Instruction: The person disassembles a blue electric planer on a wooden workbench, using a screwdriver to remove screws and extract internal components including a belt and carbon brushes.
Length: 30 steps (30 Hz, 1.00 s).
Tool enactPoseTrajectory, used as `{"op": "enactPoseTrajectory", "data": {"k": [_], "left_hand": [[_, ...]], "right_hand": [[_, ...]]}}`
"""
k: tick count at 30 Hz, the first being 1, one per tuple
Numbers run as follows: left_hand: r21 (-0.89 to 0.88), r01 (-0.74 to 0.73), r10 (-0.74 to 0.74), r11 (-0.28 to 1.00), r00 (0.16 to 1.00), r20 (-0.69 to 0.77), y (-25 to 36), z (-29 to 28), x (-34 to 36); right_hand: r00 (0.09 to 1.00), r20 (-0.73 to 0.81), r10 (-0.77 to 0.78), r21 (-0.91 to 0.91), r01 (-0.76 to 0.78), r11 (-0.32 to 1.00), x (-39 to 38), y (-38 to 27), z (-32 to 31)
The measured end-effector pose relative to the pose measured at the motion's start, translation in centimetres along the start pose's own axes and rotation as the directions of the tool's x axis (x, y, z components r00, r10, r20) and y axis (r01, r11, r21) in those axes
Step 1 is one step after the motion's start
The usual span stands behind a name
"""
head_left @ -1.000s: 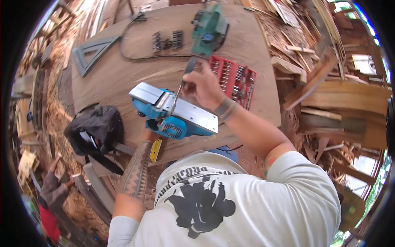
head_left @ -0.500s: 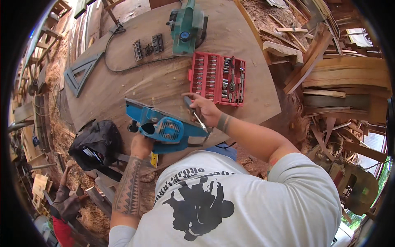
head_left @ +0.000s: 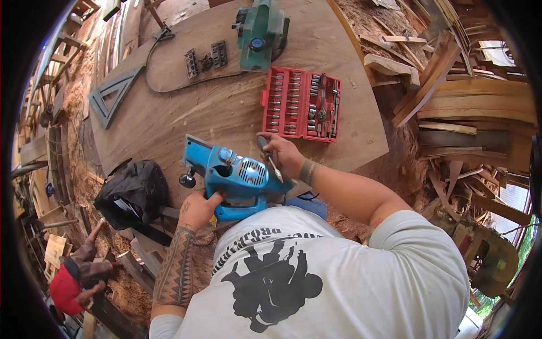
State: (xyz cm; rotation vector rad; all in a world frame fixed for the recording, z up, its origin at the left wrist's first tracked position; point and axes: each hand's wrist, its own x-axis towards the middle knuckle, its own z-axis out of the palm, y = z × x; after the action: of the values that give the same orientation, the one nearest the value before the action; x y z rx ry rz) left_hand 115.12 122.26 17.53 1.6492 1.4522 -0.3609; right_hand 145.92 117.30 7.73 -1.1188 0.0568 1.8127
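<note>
Blue electric planer [head_left: 236, 176] rolled over further since last frame, sole now turned away. It's near-left of red socket set [head_left: 302, 104], left hand [head_left: 197, 210] holding it, fingers mostly hidden. Right hand [head_left: 287, 157] gripping screwdriver [head_left: 275, 168], just nearside of set. Green power tool [head_left: 261, 37] just beyond set, black bag [head_left: 132, 192] well left.

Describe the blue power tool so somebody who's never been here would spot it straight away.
Find the large brown wooden table. Over its near edge, the person's left hand holds a bright blue power tool with a round black knob. Unlike the green power tool at the far edge, it is blue and in hand.
</note>
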Motion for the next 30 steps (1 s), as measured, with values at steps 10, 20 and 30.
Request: {"op": "enactPoseTrajectory", "data": {"k": [10, 20, 30], "left_hand": [[-0.29, -0.089, 0.103, 0.953, 0.994, 0.036, -3.7, 1.7, -0.7], [0.018, -0.493, 0.493, 0.87, 0.867, -0.064, -13.5, 8.8, -1.8], [-0.008, 0.052, -0.049, 0.999, 0.978, 0.201, -7.7, 3.0, -5.4]], "right_hand": [[0.969, -0.141, -0.201, 0.039, 0.208, 0.977, 1.8, -1.1, 2.1], [0.993, -0.094, -0.065, -0.167, 0.048, 0.985, 4.0, 2.7, 2.1], [0.999, 0.043, 0.0, -0.696, 0.03, 0.717, 4.2, 1.9, 1.6]]}}
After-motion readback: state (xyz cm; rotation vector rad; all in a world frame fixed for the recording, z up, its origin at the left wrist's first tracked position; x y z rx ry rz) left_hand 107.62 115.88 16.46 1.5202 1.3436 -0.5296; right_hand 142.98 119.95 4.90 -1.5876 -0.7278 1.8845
